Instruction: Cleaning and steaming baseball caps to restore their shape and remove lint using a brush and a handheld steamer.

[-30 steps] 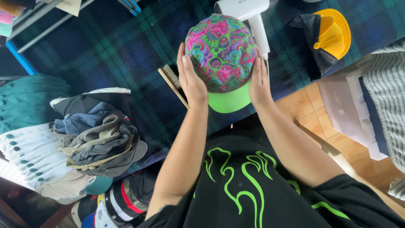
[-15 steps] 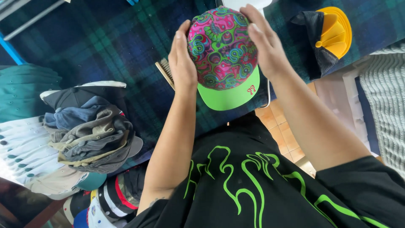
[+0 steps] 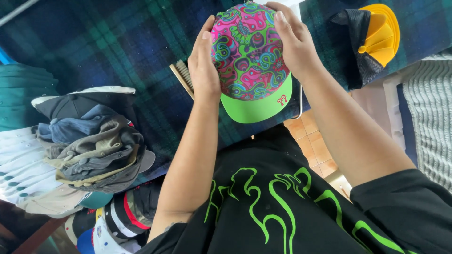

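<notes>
Cap (image 3: 248, 56) shows swirling pink, green, blue crown, flat bright-green brim.

A single head-worn camera looks steeply down over the wearer's chest, close to both hands; the plaid-covered table (image 3: 117, 47) fills the frame from 9 to 1 o'clock, tiled floor (image 3: 313, 141) showing toward 4 o'clock.

- Table under a dark blue-green plaid cloth (image 3: 117, 51), running far-left to right.
- Wooden brush (image 3: 181, 79), mid-table.
- Yellow and black cap (image 3: 372, 40), far right.
- Heap of worn caps (image 3: 94, 146), near left (greys, tans, one blue).
</notes>
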